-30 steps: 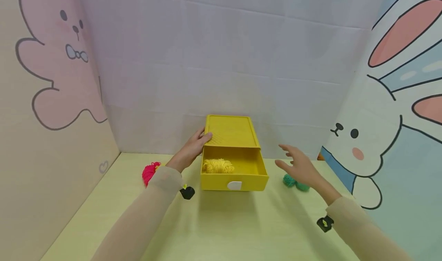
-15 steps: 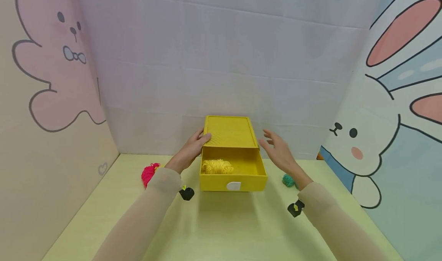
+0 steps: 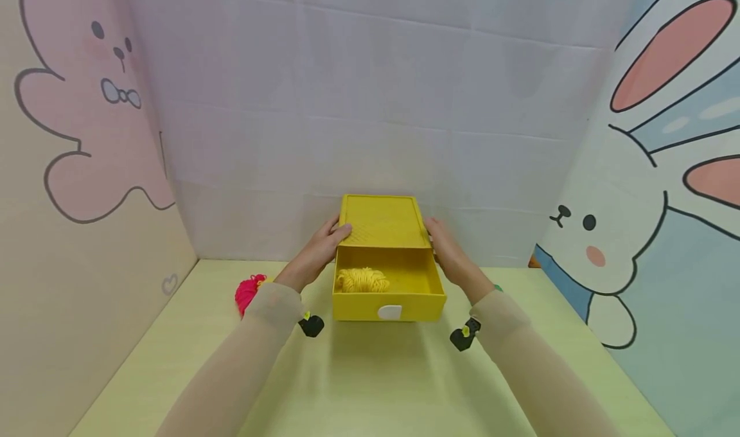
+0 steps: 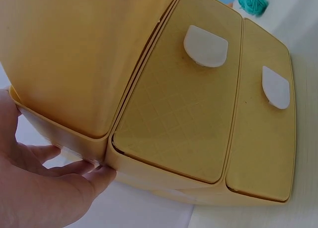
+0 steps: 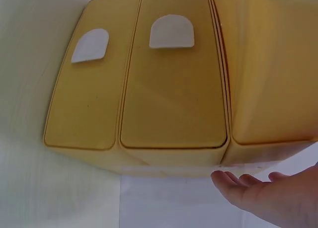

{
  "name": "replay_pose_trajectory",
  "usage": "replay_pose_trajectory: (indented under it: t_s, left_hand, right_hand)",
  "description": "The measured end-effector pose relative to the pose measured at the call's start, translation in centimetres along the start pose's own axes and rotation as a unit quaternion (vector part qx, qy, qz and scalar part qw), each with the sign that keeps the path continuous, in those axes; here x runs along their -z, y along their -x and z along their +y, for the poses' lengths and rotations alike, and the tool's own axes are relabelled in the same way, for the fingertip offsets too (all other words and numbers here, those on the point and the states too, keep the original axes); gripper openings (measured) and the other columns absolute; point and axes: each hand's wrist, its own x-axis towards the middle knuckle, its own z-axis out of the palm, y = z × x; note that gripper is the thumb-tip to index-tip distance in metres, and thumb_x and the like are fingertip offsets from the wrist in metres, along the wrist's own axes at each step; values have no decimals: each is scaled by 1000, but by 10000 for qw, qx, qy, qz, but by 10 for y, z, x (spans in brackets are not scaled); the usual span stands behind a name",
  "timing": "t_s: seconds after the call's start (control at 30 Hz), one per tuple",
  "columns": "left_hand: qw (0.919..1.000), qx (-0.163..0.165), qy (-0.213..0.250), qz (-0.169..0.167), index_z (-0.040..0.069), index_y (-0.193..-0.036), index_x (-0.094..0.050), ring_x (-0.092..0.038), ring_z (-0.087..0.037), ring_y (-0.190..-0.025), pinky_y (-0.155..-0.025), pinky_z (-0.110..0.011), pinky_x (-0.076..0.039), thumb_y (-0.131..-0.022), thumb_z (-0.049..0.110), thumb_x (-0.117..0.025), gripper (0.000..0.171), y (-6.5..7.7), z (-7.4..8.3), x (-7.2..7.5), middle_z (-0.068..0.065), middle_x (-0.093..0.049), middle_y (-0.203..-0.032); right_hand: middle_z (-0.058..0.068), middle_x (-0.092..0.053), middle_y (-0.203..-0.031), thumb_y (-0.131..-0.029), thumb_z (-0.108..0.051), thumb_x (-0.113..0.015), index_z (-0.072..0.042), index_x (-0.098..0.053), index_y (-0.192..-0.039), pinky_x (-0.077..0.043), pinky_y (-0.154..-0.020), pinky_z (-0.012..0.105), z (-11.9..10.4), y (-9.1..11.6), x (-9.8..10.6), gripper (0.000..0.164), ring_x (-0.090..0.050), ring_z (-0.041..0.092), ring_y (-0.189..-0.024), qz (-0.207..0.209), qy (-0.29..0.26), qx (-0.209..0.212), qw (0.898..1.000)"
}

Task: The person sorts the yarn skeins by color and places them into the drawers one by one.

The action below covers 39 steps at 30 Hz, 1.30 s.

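A yellow drawer cabinet stands against the back wall. Its top drawer is pulled out, with a skein of yellow yarn lying in the left part. My left hand holds the cabinet's upper left side, thumb over the top edge and fingers against the side wall. At the upper right side is my right hand, fingers extended along the wall; whether they touch it is hard to tell. Two lower drawers, a middle one and a bottom one, are closed, each with a white handle.
Pink-red yarn lies on the pale table left of the cabinet, partly behind the left sleeve. Teal yarn lies to the right, mostly hidden by the right arm in the head view. Walls with cartoon animals stand on both sides.
My right hand has moved left from above the teal yarn to the cabinet's right side. The left hand has stayed on the cabinet, and the drawer is still out.
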Motion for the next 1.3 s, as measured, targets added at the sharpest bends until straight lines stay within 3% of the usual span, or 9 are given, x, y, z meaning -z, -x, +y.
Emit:
replay_pose_trajectory:
  t_s: [0.1,0.27,0.6,0.73,0.97,1.17,1.3]
  left_hand:
    - [10000,-11,6,-40,25,-173,-9,-38,-36,-154,-127,-59,-27,-113,47,-49,75,0,0,-1,-15,-28,-171]
    - [9999,-45,29,-105,24,-173,-7,-34,-36,-156,-128,-58,-24,-113,46,-48,76,0,2,-2,-15,-25,-173]
    - [9999,-14,37,-104,24,-173,-8,-37,-35,-154,-128,-58,-25,-113,47,-48,76,1,4,-5,-14,-28,-171]
    - [9999,25,32,-97,26,-173,-8,-35,-35,-156,-128,-58,-25,-112,48,-49,77,-1,3,-6,-14,-27,-171]
    - [9999,11,52,-129,26,-173,-8,-40,-36,-153,-128,-60,-25,-113,47,-48,75,-2,3,-4,-15,-30,-170]
    - [9998,135,-76,-104,27,-173,-6,-32,-36,-157,-128,-60,-25,-111,52,-49,80,0,2,2,-13,-22,-174]
    - [9997,117,-141,-190,27,-173,-7,-35,-35,-156,-127,-59,-26,-111,53,-49,79,2,1,7,-12,-23,-175]
  right_hand:
    - [20,-32,-161,-116,-43,-29,-3,-32,-162,-30,-125,55,-1,-3,-5,61,-36,38,-147,-106,-170,13,9998]
    - [18,-17,-171,-116,-46,-26,-8,-10,-170,-23,-128,57,-1,-3,-8,68,-26,37,-154,-48,-241,-206,9995]
    - [13,-19,-175,-117,-40,-26,-22,-3,-173,-29,-126,60,4,-3,-2,63,-31,38,-155,-325,-657,-520,9960]
    - [13,-22,-175,-117,-38,-29,-27,-3,-173,-33,-124,60,9,-3,2,63,-35,38,-154,-445,-774,-457,9950]
    - [11,-21,-175,-116,-44,-35,-31,-5,-173,-33,-124,59,15,-2,3,66,-35,38,-154,-302,-884,-380,9949]
    - [11,-25,-174,-116,-44,-38,-31,-11,-173,-36,-123,59,17,-3,-2,65,-38,37,-153,-248,-973,-332,9944]
    - [10,-25,-175,-115,-43,-40,-30,-13,-173,-35,-123,58,18,-5,-4,65,-38,36,-153,-152,-943,-335,9949]
